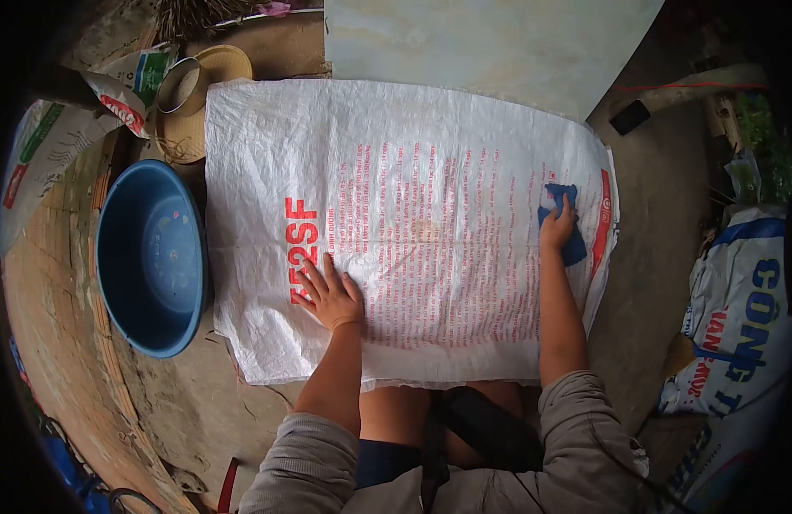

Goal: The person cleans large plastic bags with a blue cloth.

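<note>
Resting left hand [332,295] on white sack [447,206]: palm down, fingers spread, over big red lettering, nothing gripped. Right hand [557,227] holds bunched blue cloth [575,249] against sack near right end. Sack lies spread in front of person, near edge by thighs; blue basin [124,283] just beside left edge. Judging by look: sack light, floppy, creases easily, likely slippery, not fragile; best grip at corners. Cloth soft, light; pinch anywhere.
</note>
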{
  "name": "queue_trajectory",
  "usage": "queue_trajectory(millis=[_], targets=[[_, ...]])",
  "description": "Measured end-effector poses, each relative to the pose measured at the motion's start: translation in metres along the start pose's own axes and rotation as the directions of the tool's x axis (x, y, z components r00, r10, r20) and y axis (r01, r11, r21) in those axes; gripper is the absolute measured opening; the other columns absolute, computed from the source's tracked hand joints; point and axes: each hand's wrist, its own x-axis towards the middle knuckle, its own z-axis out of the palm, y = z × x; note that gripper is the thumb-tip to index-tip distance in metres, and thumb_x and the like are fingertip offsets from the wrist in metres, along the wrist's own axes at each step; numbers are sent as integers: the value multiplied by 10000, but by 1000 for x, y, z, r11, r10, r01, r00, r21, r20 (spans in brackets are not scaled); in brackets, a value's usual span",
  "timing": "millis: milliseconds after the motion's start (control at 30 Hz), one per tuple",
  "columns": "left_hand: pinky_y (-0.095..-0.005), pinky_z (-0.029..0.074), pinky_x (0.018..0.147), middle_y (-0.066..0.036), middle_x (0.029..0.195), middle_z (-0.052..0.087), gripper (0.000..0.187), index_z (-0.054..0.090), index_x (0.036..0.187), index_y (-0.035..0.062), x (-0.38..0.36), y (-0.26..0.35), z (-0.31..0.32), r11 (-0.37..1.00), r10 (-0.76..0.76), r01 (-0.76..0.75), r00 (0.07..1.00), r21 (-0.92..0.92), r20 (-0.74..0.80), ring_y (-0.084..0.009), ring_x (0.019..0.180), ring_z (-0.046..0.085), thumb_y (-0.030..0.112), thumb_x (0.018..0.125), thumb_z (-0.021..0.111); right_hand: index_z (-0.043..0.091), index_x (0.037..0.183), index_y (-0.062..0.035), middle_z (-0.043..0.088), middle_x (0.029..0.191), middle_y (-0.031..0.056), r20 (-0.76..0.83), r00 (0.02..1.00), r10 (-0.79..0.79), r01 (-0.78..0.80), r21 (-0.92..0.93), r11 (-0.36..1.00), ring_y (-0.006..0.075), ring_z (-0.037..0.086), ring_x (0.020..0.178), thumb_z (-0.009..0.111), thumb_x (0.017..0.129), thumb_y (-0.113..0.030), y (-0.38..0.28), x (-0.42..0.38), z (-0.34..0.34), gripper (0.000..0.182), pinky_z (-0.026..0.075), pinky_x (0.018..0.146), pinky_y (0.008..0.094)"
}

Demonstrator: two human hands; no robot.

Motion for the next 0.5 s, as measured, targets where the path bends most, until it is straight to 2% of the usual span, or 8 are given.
queue_trajectory(millis=[67, 167, 267, 300, 333, 400, 433, 500], targets=[[-620, -15, 1160, -109, 1622, 185, 588, 373, 1507, 261, 0, 1, 0, 1000, -6, 6, 1000, -7, -2, -352, 1501, 103, 395, 938, 434, 509, 1385, -65, 461, 1375, 317, -131, 990, -43, 65, 166, 984, 483, 453, 1265, 511, 908, -14, -92, -8, -2, 480, 339, 1111, 484], [-624, -13, 1158, -114, 1619, 192, 592, 376, 1506, 256, 0, 1, 2, 1000, 2, -2, 1000, -9, -6, -354, 1501, 104, 390, 933, 443, 473, 1414, -74, 415, 1429, 287, -8, 947, -322, 293, 438, 850, 480, 331, 1368, 527, 903, -7, -225, -65, 23, 518, 281, 1150, 478], [-609, -17, 1157, -121, 1619, 194, 586, 358, 1514, 261, -1, -1, 3, 1000, 16, -15, 1000, 12, -17, -358, 1499, 112, 397, 947, 415, 503, 1395, -107, 400, 1480, 215, 201, 689, -696, 490, 577, 653, 429, 318, 1403, 602, 832, -41, -305, -148, 70, 575, 265, 1156, 520], [-610, -18, 1156, -120, 1619, 195, 589, 358, 1514, 261, -1, 0, 4, 1000, 14, -14, 1000, 12, -18, -359, 1499, 112, 397, 944, 419, 511, 1396, -127, 393, 1502, 182, 321, 548, -773, 550, 557, 622, 398, 324, 1413, 600, 827, -41, -314, -173, 88, 582, 249, 1157, 539], [-611, -18, 1155, -119, 1619, 195, 592, 359, 1514, 261, -1, -1, 5, 1000, 13, -13, 1000, 12, -19, -359, 1499, 112, 398, 942, 422, 520, 1397, -156, 378, 1525, 146, 357, 487, -797, 595, 532, 602, 366, 294, 1437, 587, 817, -17, -321, -191, 91, 600, 210, 1172, 536], [-614, -13, 1155, -115, 1622, 188, 596, 356, 1515, 263, -1, -1, 5, 1000, 9, -9, 1000, 3, -7, -357, 1500, 111, 402, 940, 427, 489, 1419, -160, 326, 1555, 140, 398, 506, -765, 562, 521, 642, 377, 247, 1450, 585, 815, -7, -318, -193, 98, 630, 203, 1180, 507], [-614, -15, 1156, -115, 1622, 186, 594, 359, 1514, 263, 0, -1, 5, 1000, 11, -11, 1000, 14, -10, -357, 1499, 111, 403, 940, 426, 480, 1425, -156, 328, 1554, 137, 337, 518, -786, 493, 634, 596, 370, 245, 1451, 576, 798, 43, -305, -191, 111, 665, 206, 1186, 480], [-611, -27, 1157, -117, 1622, 184, 588, 370, 1509, 260, -1, -1, 3, 1000, 9, -9, 1000, -17, 13, -358, 1499, 105, 406, 942, 422, 489, 1416, -143, 344, 1544, 143, 384, 502, -775, 521, 582, 625, 369, 240, 1453, 578, 787, 75, -274, -158, 94, 672, 212, 1188, 452]])
